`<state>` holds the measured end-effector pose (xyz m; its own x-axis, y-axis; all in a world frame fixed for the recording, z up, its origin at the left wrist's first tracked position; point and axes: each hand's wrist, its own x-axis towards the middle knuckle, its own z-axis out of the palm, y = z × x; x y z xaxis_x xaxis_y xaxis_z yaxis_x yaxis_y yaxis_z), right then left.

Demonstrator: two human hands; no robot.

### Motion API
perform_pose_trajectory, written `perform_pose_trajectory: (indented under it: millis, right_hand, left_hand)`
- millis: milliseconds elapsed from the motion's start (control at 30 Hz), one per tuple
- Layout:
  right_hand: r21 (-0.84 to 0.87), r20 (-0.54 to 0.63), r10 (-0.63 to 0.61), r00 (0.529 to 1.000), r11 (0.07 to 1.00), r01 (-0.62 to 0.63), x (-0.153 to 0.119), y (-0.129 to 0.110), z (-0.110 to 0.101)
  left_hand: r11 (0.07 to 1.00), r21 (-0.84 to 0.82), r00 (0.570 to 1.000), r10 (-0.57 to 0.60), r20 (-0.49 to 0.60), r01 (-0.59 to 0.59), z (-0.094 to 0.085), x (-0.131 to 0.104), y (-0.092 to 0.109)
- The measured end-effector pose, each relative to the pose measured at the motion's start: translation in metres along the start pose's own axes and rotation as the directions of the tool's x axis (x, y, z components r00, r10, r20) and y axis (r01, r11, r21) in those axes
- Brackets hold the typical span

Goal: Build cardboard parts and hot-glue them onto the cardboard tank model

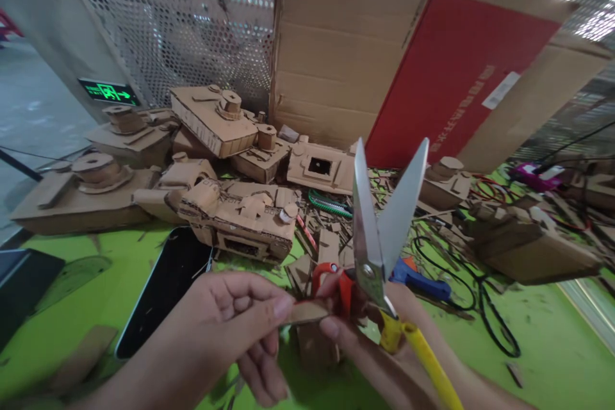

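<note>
Between my two hands runs a short cardboard strip (307,312). The thumb and index finger of my left hand (240,323) pinch its left end, while the other fingers curl loosely below. My right hand (369,346) pinches the strip's right end with its fingertips. That same hand also holds a pair of scissors (369,256), whose blades stand spread apart and point upward. Red and yellow parts show at the scissors' handles, partly hidden by my fingers. Beneath the strip a brown cardboard piece (317,343) lies partly in shadow.
Cardboard tank-like models (240,214) crowd the back left of the green table (542,359). A dark phone or tablet (166,288) lies left. A green cutter (329,203), cardboard scraps, a blue-handled tool (423,283) and black scissors (490,314) lie around. Large cardboard sheets (346,45) stand behind.
</note>
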<state>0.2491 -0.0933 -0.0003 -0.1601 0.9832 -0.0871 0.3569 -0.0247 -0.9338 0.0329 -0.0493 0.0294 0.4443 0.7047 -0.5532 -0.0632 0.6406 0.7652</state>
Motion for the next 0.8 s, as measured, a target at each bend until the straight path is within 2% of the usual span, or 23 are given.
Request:
perform_pose_trajectory:
  millis: [133, 267, 367, 433, 533, 600, 700, 800]
  right_hand:
    - [-0.011, 0.01, 0.015, 1.0, 1.0, -0.015, 0.002, 0.001, 0.001]
    - [-0.024, 0.075, -0.023, 0.997, 0.999, 0.025, 0.0, -0.003, 0.002]
    - [-0.04, 0.121, -0.119, 0.986, 0.991, 0.124, -0.003, -0.01, -0.006]
    - [-0.117, 0.129, -0.165, 0.978, 0.977, 0.18, -0.006, -0.015, -0.019]
    - [-0.286, 0.138, -0.128, 0.982, 0.944, 0.163, -0.01, -0.021, -0.037]
    - [-0.365, 0.149, -0.109, 0.983, 0.917, 0.158, -0.01, -0.021, -0.043]
    - [-0.452, 0.153, -0.102, 0.983, 0.877, 0.162, -0.01, -0.019, -0.043]
    - [-0.465, 0.192, -0.084, 0.978, 0.869, 0.166, -0.009, -0.019, -0.039]
  left_hand:
    - [0.991, -0.042, 0.985, 0.132, 0.114, -0.128, -0.001, 0.001, -0.009]
    - [0.959, 0.136, 0.967, 0.237, 0.088, -0.248, 0.001, 0.004, -0.01]
    - [0.927, 0.231, 0.955, 0.292, 0.044, -0.294, 0.003, 0.003, -0.004]
    - [0.889, 0.275, 0.922, 0.387, -0.023, -0.366, 0.004, -0.001, 0.002]
    - [0.815, 0.348, 0.829, 0.537, -0.156, -0.463, 0.003, -0.006, 0.012]
    - [0.791, 0.375, 0.782, 0.583, -0.221, -0.484, 0.001, -0.008, 0.015]
    - [0.776, 0.4, 0.737, 0.611, -0.289, -0.487, -0.004, -0.009, 0.015]
    - [0.776, 0.407, 0.722, 0.615, -0.317, -0.482, -0.009, -0.009, 0.011]
